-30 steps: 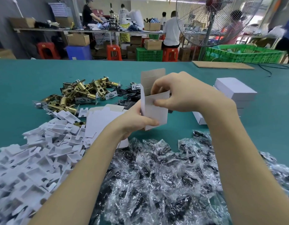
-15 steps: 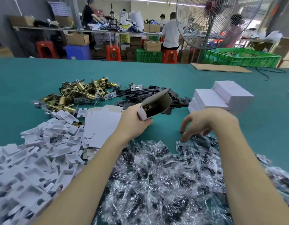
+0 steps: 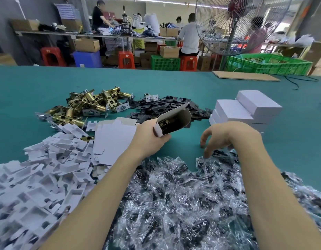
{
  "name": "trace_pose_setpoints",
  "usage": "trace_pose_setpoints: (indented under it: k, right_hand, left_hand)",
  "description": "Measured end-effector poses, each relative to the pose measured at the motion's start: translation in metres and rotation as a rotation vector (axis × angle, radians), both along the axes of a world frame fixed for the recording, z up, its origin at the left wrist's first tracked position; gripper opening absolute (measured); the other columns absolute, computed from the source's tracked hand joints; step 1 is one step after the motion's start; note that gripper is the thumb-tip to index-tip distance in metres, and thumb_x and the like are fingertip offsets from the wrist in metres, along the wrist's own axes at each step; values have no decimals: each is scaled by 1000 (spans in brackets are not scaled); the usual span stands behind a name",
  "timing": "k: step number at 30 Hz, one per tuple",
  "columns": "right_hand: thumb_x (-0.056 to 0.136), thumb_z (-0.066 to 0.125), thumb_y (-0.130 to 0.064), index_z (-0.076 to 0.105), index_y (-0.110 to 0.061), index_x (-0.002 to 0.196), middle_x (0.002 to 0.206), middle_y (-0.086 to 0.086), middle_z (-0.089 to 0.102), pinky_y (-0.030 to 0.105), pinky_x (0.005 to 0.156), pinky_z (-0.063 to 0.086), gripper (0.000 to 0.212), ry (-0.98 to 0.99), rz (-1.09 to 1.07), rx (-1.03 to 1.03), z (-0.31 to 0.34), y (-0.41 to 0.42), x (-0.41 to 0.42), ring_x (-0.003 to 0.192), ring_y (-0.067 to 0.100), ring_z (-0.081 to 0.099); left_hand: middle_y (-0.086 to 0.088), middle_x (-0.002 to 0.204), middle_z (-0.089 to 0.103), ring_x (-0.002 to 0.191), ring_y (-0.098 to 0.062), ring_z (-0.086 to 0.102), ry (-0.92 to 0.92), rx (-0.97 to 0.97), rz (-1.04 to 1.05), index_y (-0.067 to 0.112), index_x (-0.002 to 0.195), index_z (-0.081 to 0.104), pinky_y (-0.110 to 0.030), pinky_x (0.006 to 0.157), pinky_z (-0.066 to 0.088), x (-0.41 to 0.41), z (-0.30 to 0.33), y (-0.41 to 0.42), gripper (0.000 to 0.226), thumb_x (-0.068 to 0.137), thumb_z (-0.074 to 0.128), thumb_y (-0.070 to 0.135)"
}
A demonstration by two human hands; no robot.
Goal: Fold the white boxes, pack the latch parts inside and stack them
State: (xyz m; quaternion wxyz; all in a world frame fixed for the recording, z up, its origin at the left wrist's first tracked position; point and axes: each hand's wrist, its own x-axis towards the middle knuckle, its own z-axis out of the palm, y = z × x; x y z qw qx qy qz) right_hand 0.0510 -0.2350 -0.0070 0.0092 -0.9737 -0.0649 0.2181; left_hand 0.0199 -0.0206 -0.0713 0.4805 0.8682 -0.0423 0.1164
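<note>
**Box folded and open, right hand going for a bagged part**

The left hand (image 3: 148, 139) grips a folded white box (image 3: 176, 120), fingers curled round its near end, holding it tilted above the green table (image 3: 47, 83) with the open mouth turned toward the person. Something dark and brassy shows inside (likely a latch part, though I cannot tell which).

The right hand (image 3: 226, 138) hovers just over the far edge of the heap of clear plastic bags (image 3: 174, 204); its grip is loose, fingers bent downward and spread, holding nothing. Whether a fingertip touches a bag cannot be told.

The step in hand looks like packing: the box is formed, partly filled, and its flap is not yet closed. The next move calls for pinching one single bag off the slippery, tangled heap, then sliding it into the box mouth without crushing the flap.

Closed white boxes (image 3: 246, 109) stand stacked at the right, well apart from the brass latches (image 3: 83, 105), with black plates (image 3: 165, 107) between and flat blanks (image 3: 112, 139) near the left wrist.
</note>
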Motion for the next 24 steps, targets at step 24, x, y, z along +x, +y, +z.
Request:
trace_pose_setpoints:
  k: [24]
  right_hand:
    - [85,82,-17,78,-19,91,91,-8,78,26,75,61,6,-858,283,1108,60,22,-24,78,8,74]
  left_hand:
    - [23,85,74,79,9,65,122,-110,-102,38,81,68,-16,66,57,1,-7,2,18,80,83,48]
